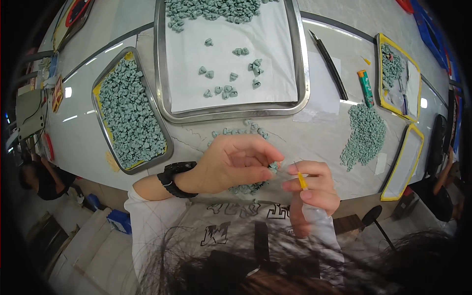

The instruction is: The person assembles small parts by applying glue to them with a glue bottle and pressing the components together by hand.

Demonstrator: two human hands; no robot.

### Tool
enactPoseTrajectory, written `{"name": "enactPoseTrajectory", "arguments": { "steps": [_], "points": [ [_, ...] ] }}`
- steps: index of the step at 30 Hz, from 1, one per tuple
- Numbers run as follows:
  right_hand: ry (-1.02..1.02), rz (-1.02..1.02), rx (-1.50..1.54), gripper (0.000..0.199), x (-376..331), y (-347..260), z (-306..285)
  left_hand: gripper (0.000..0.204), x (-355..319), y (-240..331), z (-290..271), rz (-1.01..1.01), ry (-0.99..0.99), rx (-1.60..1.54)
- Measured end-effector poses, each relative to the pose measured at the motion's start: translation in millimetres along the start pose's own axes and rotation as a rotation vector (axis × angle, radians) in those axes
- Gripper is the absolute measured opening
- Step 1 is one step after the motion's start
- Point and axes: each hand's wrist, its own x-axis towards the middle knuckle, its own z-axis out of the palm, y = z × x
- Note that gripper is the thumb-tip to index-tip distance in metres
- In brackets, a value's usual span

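Note:
Between the thumb and fingertips of my left hand [223, 164] is a small grey-green moulded piece [273, 167]. A dark watch [174, 179] is on that wrist. Just to the right, the fingers of my right hand [319, 187] close round a translucent squeeze bottle [314, 214] with a yellow needle tip [302, 182]. Its thin needle points up beside the left fingertips; I cannot tell whether it touches the piece. More grey-green pieces [248, 189] lie on the table below and behind my left hand, partly hidden by it.
A large metal tray [236, 116] lined with white paper holds scattered and heaped pieces. On the left stands a filled smaller tray [164, 156]. To the right are a pile of tiny pieces [363, 137], a green tube [365, 88], black tweezers [329, 66] and yellow-rimmed trays [418, 91].

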Motion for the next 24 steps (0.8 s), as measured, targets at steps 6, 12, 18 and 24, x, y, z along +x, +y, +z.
{"name": "enactPoseTrajectory", "arguments": {
  "steps": [6, 12, 18, 24],
  "points": [
    [-0.002, 0.082, 0.041, 0.06, 3.9, -4.1, 1.9, 0.026, 1.1, -0.4, -0.8, -0.004, -0.006, -0.078],
    [0.035, 0.119, 0.027, 0.056, 2.3, -5.9, 1.6, 0.026, 3.6, 0.7, -0.2, -0.07, 0.028, -0.058],
    [-0.029, 0.133, 0.008, 0.052, 8.6, -4.2, -0.7, 0.026, 3.3, -1.7, -3.8, -0.055, 0.015, -0.079],
    [-0.068, 0.149, -0.005, 0.051, 8.7, -4.9, -4.5, 0.027, 5.2, -2.0, -2.5, -0.061, -0.003, -0.071]
  ]
}}
